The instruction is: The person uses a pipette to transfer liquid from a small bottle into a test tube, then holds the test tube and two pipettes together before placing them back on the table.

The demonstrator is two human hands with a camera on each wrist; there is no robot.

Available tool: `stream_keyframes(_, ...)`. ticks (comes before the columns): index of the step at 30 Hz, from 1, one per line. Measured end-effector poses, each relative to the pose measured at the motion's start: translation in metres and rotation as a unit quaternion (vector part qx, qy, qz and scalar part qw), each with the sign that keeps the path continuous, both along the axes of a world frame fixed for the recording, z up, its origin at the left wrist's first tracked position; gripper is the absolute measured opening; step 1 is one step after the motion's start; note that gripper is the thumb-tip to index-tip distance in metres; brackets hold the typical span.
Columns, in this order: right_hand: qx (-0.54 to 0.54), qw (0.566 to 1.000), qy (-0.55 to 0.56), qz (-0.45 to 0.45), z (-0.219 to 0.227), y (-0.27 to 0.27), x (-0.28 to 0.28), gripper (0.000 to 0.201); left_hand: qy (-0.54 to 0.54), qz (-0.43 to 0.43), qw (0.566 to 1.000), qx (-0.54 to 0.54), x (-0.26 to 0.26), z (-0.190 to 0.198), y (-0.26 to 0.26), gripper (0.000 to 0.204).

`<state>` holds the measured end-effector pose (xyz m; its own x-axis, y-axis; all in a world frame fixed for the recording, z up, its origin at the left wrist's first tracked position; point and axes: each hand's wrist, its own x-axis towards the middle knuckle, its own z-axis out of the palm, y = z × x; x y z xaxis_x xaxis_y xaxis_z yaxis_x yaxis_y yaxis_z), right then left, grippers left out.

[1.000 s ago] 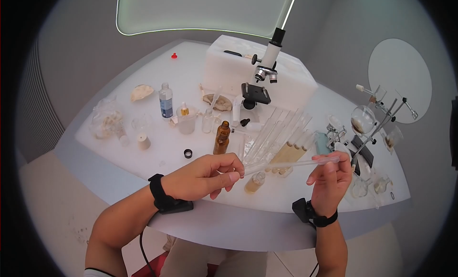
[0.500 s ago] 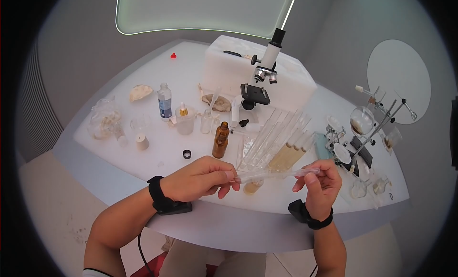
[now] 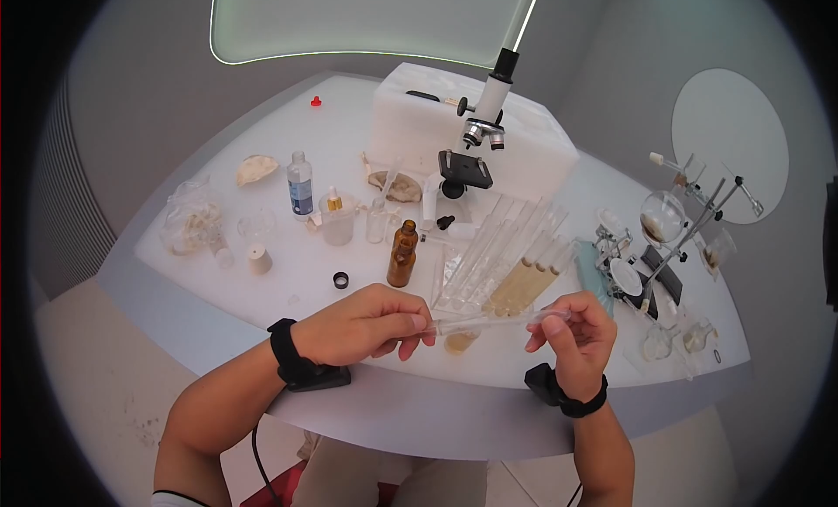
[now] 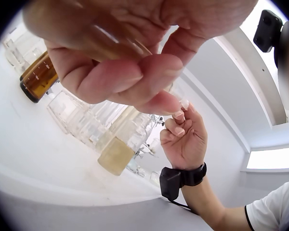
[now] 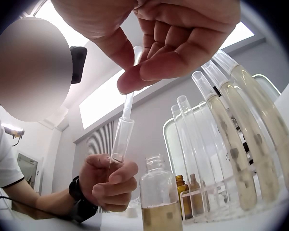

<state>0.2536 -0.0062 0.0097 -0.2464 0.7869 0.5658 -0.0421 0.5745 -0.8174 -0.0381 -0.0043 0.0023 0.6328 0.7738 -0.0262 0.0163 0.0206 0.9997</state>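
Observation:
A clear test tube (image 5: 122, 139) is held in the curled fingers of my left hand (image 3: 362, 324), its mouth pointing to the right. Between thumb and fingertips my right hand (image 3: 580, 337) pinches a clear plastic dropper (image 5: 129, 103), whose lower part runs into the tube's mouth in the right wrist view. Beneath both hands stands a small uncapped glass bottle (image 5: 161, 192) of cloudy yellowish liquid. Just beyond the left hand is an open amber bottle (image 3: 402, 256), with a black cap (image 3: 341, 280) lying beside it.
Behind the hands, a rack holds several test tubes (image 3: 528, 284), some with yellowish liquid. A microscope (image 3: 476, 132) stands at the back. To the right are a balance (image 3: 624, 276) and a flask on a stand (image 3: 662, 217). A labelled bottle (image 3: 300, 193) stands left.
My right hand has moved left and slightly down, bringing the dropper farther toward the left hand and into the tube. The left hand has shifted slightly left.

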Motion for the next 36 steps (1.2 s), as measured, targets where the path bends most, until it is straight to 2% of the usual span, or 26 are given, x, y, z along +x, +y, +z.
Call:
stream_keyframes(14,-0.003,1.0,0.019,-0.011,0.001,0.002,0.001,0.017,0.016,0.002,1.0,0.01,0.0,0.0,0.002,0.029)
stream_keyframes(25,-0.045,0.979,0.188,-0.062,0.006,0.017,0.011,0.02,0.009,0.023,0.999,0.023,-0.001,0.0,0.003,0.027)
stream_keyframes(36,-0.044,0.972,0.217,-0.078,0.008,0.026,0.02,0.017,0.016,0.057,0.998,0.015,-0.003,-0.003,0.005,0.033)
